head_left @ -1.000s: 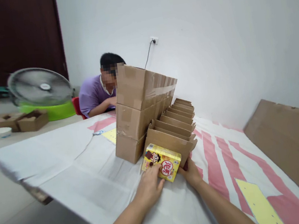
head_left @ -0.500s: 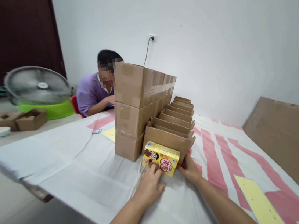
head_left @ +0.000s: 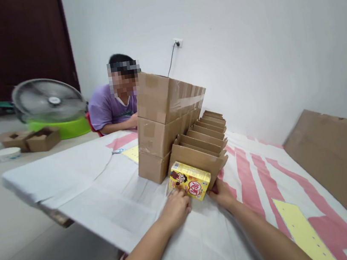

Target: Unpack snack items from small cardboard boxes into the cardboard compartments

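Observation:
A yellow printed box (head_left: pixel 191 181) stands on the cloth-covered table (head_left: pixel 106 199), against the front of a row of open cardboard boxes (head_left: pixel 196 154). My left hand (head_left: pixel 177 207) is at the yellow box's lower left front, its fingers bent and drawn together; their tips are hard to make out. At the lower right corner of the yellow box is my right hand (head_left: pixel 223 194), fingertips partly hidden behind the box and the cardboard. Left of the row rises a stack of taped cardboard boxes (head_left: pixel 152 98), three high.
Behind the stack sits a person in a purple shirt (head_left: pixel 105 107). A fan (head_left: pixel 49 100) and two small open boxes (head_left: pixel 44 139) are on the floor at left. A large cardboard sheet (head_left: pixel 339 162) leans at right.
The view has shifted slightly. My left hand's fingers have drawn closer together at the yellow box. The person in purple has raised and turned their head a little. My right hand stays by the corner.

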`<state>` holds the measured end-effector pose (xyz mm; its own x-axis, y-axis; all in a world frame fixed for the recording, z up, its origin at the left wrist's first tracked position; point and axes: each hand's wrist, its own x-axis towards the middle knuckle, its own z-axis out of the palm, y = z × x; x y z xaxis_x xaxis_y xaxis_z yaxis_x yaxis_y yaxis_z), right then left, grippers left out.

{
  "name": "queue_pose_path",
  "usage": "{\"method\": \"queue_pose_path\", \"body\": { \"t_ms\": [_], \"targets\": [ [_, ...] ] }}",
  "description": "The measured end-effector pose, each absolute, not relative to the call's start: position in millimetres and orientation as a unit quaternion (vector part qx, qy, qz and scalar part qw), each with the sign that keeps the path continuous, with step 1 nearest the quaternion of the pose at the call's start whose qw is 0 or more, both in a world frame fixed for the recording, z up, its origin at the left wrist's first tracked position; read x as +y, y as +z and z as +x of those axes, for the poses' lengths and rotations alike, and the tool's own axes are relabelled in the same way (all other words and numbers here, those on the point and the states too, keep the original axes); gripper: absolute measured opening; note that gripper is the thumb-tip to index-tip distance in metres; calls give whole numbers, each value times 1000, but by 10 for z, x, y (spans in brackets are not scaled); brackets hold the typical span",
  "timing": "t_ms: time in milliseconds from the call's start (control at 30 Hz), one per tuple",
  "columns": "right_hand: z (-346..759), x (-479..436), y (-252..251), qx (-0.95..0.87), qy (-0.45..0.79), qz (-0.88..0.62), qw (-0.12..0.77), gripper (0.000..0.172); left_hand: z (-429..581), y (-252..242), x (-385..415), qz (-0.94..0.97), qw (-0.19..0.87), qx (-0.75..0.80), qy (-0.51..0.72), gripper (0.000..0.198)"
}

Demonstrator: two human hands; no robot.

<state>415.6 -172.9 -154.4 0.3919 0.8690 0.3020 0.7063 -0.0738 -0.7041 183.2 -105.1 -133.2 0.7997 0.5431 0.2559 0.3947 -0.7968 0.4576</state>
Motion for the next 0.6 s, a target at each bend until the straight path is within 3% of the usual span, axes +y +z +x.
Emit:
{"method": "queue_pose_path", "body": {
  "t_ms": [133, 300, 367, 433, 500, 600],
  "targets": [
    [4019, -1853, -1542, -548, 60, -733, 398, 46, 1797, -1302, -1094, 929, 183, 266, 178, 10],
    [3592, -2213, -1660, -546, -70, -739, 389, 28, 1623, -1226, -1044, 927, 183, 315, 93, 41],
    [3394, -2348, -1674, -638, -34, -686, 348, 33, 1571, -1194, -1005, 929, 193, 307, 69, 28],
    [3240, -2427, -1661, -721, 12, -634, 281, 48, 1549, -1171, -981, 933, 201, 294, 56, 12],
    [3150, -2445, -1641, -759, 42, -608, 229, 59, 1549, -1158, -980, 938, 200, 278, 51, 7],
    [3104, -2423, -1621, -759, 45, -610, 222, 49, 1560, -1158, -1001, 945, 187, 263, 56, 10]
  ]
}}
